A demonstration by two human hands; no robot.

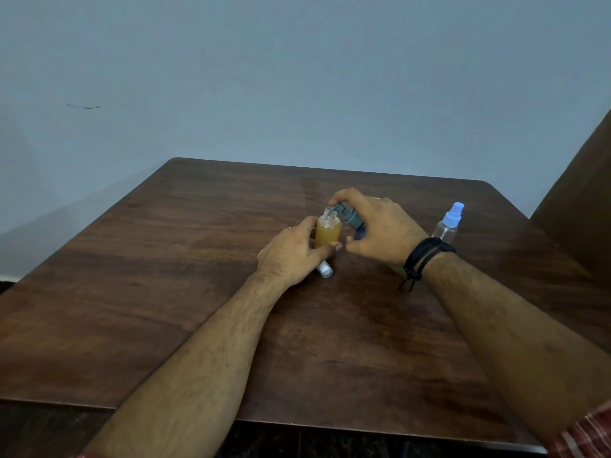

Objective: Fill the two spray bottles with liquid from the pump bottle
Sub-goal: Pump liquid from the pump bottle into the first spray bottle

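Amber bottle (pixel 328 233): an uncapped spray bottle stood upright mid-bench, nearly full of amber liquid.
Left hand (pixel 292 256): its fingers curled round that bottle's lower body, gripping it.
Pump bottle (pixel 347 217): its grey pump head leaned over the open neck; the body was mostly hidden.
Right hand (pixel 377 226): its fingers curled over the pump bottle, forefinger on the pump top.
Second spray bottle (pixel 449 223): clear, blue-capped, upright, just beyond the right wrist.
White cap (pixel 324 269): lying under the left hand.
Bench (pixel 165 276): dark brown wood.

Dim, soft, bluish light; faint sheen on the table (pixel 231 226); wide-angle edge curvature.
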